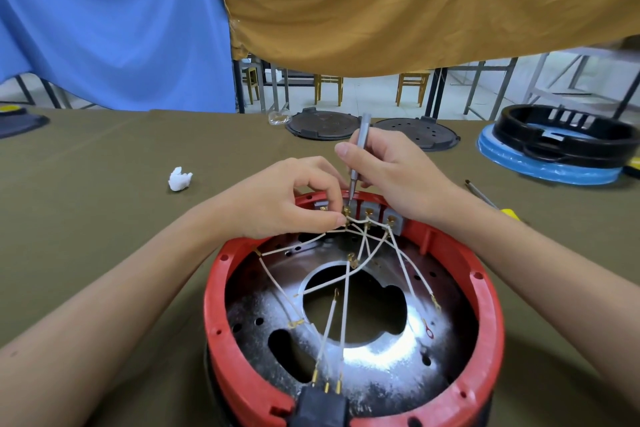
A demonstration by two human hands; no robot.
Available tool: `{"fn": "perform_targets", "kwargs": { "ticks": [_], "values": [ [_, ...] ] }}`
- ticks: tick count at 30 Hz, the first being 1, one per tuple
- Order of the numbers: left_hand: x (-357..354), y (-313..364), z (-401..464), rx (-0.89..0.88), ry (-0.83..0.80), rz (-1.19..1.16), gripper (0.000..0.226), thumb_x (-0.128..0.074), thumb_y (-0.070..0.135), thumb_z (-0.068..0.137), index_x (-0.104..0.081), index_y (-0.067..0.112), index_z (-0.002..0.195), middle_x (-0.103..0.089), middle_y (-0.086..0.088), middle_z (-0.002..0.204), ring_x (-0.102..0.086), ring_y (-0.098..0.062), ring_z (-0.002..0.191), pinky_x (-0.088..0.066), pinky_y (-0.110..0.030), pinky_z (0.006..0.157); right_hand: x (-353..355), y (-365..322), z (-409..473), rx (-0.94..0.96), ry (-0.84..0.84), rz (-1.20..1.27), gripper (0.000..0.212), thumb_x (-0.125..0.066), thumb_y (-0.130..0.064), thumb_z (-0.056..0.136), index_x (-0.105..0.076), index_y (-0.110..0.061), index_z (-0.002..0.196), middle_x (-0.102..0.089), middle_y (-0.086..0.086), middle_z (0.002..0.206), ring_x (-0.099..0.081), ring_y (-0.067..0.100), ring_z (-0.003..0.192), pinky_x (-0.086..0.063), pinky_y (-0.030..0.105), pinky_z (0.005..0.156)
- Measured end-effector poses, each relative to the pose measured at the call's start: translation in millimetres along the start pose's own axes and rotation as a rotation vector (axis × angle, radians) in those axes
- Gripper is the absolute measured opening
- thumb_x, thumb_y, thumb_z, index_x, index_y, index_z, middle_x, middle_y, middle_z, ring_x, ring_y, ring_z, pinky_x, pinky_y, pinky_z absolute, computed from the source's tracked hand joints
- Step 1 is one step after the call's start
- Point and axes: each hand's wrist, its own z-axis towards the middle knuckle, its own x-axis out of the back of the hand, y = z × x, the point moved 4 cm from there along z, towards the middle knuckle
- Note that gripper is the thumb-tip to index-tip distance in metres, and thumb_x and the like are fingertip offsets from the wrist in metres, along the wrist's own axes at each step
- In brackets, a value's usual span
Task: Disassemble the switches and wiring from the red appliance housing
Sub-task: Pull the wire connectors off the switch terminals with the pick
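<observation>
1. The red appliance housing [485,308] sits upside down at the near edge of the tabletop [104,218], its open underside facing the camera, right in front of the person.
2. Judging by the loose ends, the job is partly done: several white wires [346,305] lie slack across the metal plate [381,357] with bare ring terminals hanging free.
3. Still to do, as far as I can tell: the grey switches [391,222] are seated in a row along the housing's far wall, brass terminals attached, and wires still run to the black socket [322,406] at the near rim.
4. The right hand [391,170] curls its fingers round a slim grey screwdriver [358,152], tip down on a switch terminal.
5. The left hand [287,198] pinches a brass terminal between thumb and fingertips, just beside the screwdriver tip.
6. The tabletop wears an olive-green cloth. A crumpled white wad [179,178] lies left of the hands; two dark round plates [374,130] rest at the far edge.
7. Near the far right corner a black ring part [564,135] sits on a blue disc [540,170]; a yellow-handled tool [498,206] lies by the right forearm.
8. Behind, blue cloth [104,21] and mustard cloth [415,0] hang; wooden chairs [412,87] and metal table frames stand on a pale floor.
</observation>
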Motion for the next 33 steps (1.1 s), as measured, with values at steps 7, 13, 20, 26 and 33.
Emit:
{"fn": "perform_targets", "kwargs": {
  "ticks": [7, 13, 20, 26, 33],
  "values": [
    [-0.2, -0.1, -0.1, -0.002, 0.008, 0.008, 0.009, -0.077, 0.031, 0.083, -0.072, 0.027, 0.076, -0.060, 0.012, 0.114, -0.059, -0.003, 0.108, -0.039, -0.024, 0.096, -2.7, 5.1, 3.9, -0.094, -0.053, 0.053, 0.030, -0.052, -0.031, 0.103, -0.052, -0.015, 0.077, -0.042, -0.012, 0.058, -0.038, 0.006, 0.053, -0.038, 0.028, 0.060],
    [0.1, 0.6, 0.3, -0.016, -0.004, 0.009, 0.010, -0.077, 0.031, 0.084, -0.072, 0.025, 0.078, -0.059, 0.013, 0.112, -0.059, -0.006, 0.110, -0.039, -0.022, 0.098, -4.1, 9.7, 3.9, -0.178, -0.106, 0.114, 0.035, -0.051, -0.034, 0.102, -0.053, -0.017, 0.073, -0.044, -0.007, 0.057, -0.038, 0.007, 0.053, -0.038, 0.026, 0.059],
    [-0.2, -0.6, 0.5, -0.015, -0.016, -0.013, 0.012, -0.075, 0.037, 0.082, -0.073, 0.025, 0.080, -0.058, 0.015, 0.116, -0.056, -0.006, 0.117, -0.039, -0.028, 0.105, -0.9, 6.8, -0.6, -0.116, -0.050, 0.152, 0.037, -0.054, -0.036, 0.101, -0.060, -0.007, 0.079, -0.047, 0.003, 0.067, -0.042, 0.014, 0.062, -0.040, 0.036, 0.068],
    [0.1, -1.8, -0.2, -0.012, -0.027, -0.011, 0.008, -0.077, 0.034, 0.084, -0.074, 0.029, 0.080, -0.058, 0.017, 0.117, -0.057, -0.005, 0.117, -0.039, -0.029, 0.105, -0.5, 7.6, -0.1, -0.085, -0.005, 0.237, 0.028, -0.056, -0.029, 0.101, -0.061, -0.011, 0.080, -0.053, -0.004, 0.068, -0.050, 0.010, 0.063, -0.051, 0.033, 0.071],
    [-0.2, -2.3, 0.0, -0.012, -0.026, -0.022, 0.010, -0.075, 0.041, 0.081, -0.074, 0.031, 0.080, -0.057, 0.014, 0.116, -0.057, -0.006, 0.116, -0.040, -0.028, 0.105, -1.3, 9.5, 0.1, -0.080, -0.046, 0.219, 0.027, -0.056, -0.030, 0.101, -0.062, -0.013, 0.082, -0.053, -0.009, 0.063, -0.049, 0.007, 0.059, -0.051, 0.029, 0.069]
  ]
}}
